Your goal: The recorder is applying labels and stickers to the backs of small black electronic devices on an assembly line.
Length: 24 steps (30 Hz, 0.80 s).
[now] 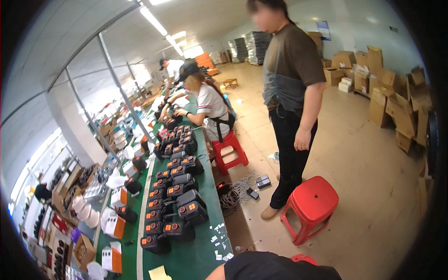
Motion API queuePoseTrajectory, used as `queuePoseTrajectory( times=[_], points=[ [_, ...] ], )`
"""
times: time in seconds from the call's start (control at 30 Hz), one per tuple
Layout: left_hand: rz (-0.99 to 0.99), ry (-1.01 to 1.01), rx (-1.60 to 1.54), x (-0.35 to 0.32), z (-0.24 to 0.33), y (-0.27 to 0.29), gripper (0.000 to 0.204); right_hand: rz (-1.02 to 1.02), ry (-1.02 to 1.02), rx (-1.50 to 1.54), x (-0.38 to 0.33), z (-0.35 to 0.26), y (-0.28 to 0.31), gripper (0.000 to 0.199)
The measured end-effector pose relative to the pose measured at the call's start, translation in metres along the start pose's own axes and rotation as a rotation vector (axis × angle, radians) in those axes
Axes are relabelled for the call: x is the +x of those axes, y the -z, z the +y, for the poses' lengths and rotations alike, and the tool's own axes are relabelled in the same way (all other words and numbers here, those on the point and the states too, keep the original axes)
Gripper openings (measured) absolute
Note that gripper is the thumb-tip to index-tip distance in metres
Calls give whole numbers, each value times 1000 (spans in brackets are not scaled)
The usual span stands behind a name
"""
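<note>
Neither of my hands shows. A black sleeve (280,267) with a bit of bare arm (216,273) comes in at the lower edge, and whatever lies beyond that arm is cut off. Just ahead stands a long green workbench (207,254). Rows of black boxy devices (173,229) with orange buttons and round orange-ringed knobs run along it. Small white paper pieces (218,239) are scattered by the bench's right edge. A yellow sheet of paper (158,273) lies near the bottom of the view.
White-and-orange cartons (112,259) line the bench's left side. A red stool (313,198) stands on the floor at right, beside a standing person (291,60). Another person (210,100) sits farther along the bench. Cables (238,191) lie beneath it; cardboard boxes (396,100) are piled far right.
</note>
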<state>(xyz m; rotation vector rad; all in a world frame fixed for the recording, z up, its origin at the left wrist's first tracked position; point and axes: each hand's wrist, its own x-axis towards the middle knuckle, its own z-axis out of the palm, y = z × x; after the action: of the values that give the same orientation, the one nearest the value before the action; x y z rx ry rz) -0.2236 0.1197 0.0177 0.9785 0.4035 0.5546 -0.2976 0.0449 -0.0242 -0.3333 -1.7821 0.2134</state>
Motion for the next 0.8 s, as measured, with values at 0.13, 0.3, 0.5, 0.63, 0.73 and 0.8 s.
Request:
queuePoseTrajectory(
  times=[0.13,0.3,0.5,0.63,0.73,0.8],
  points=[
    [336,40,24,-72,-4,58,59,9,-201,178,-46,70,14,82],
    [727,-905,338,-210,-17,65,64,-248,-689,586,-5,-4,63,74],
    [723,-838,149,-234,-17,95,56,-225,-807,829,-2,12,29,80],
    [447,-597,-485,-231,-15,115,46,-180,-772,546,-5,18,28,86],
    [208,-438,-625,-219,-24,110,45,-106,-856,434,-15,7,40,92],
    [326,-474,-427,-218,-20,111,52,-24,-844,732,-16,5,15,99]
  ],
)
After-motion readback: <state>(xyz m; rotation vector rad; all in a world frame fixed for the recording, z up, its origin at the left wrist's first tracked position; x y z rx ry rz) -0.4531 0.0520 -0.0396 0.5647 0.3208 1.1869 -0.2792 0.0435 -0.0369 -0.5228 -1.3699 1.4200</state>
